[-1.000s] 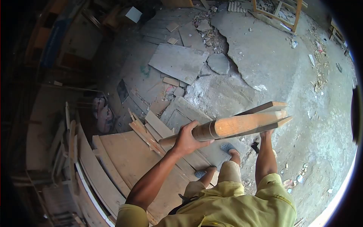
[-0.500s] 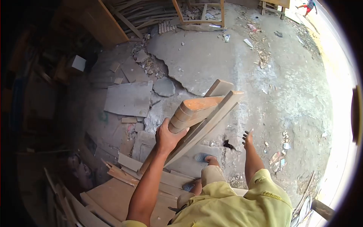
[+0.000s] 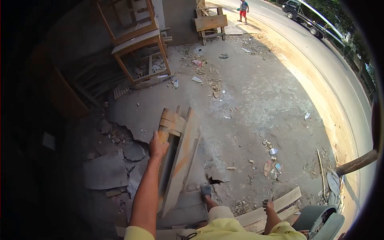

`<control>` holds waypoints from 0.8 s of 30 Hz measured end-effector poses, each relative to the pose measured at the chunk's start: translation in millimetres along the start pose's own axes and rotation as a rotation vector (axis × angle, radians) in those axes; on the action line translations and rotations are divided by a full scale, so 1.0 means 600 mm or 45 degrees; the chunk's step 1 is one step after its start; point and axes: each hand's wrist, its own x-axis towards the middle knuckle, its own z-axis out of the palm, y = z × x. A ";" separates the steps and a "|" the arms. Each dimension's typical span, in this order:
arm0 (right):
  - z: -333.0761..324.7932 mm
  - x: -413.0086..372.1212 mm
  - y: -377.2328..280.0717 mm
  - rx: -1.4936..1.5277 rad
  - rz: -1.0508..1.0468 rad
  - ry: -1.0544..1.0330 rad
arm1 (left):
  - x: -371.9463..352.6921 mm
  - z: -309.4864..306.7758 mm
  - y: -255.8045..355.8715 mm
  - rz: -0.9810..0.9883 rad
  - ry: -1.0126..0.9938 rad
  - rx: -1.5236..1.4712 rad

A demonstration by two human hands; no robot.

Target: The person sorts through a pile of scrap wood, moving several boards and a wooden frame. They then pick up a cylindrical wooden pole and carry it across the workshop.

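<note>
My left hand (image 3: pixel 159 147) is wrapped round the upper end of a wooden frame (image 3: pixel 183 154), built of long boards with a stack of short blocks at the top. It stands at a slant in front of me, its lower end close to my feet. Low on the right, my right hand (image 3: pixel 269 205) holds nothing, its fingers loosely apart. Beneath and beside that hand lie long wooden planks (image 3: pixel 289 197). One sandal (image 3: pixel 206 189) shows next to a small hole in the floor (image 3: pixel 215 181).
A dark plastic bin (image 3: pixel 338 224) stands at lower right. Broken concrete slabs (image 3: pixel 105 170) lie on the left. Stacked wooden table frames (image 3: pixel 138 40) and a small bench (image 3: pixel 211 23) stand at the back. Beyond the floor, a person (image 3: pixel 243 10) and a truck (image 3: pixel 308 18) are by the road.
My view has turned right toward the road. The wooden frame, still in my left hand, now stands more upright. My right hand is lower, over the planks.
</note>
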 end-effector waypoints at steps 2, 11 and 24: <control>-0.032 -0.040 0.033 -0.072 0.064 0.016 | 0.044 0.022 0.039 0.005 -0.029 0.050; -0.107 -0.096 0.039 0.175 0.202 0.055 | 0.155 0.103 0.154 -0.144 -0.271 0.239; -0.092 -0.099 -0.031 0.208 0.249 -0.072 | 0.099 0.092 -0.039 -0.135 -0.484 0.021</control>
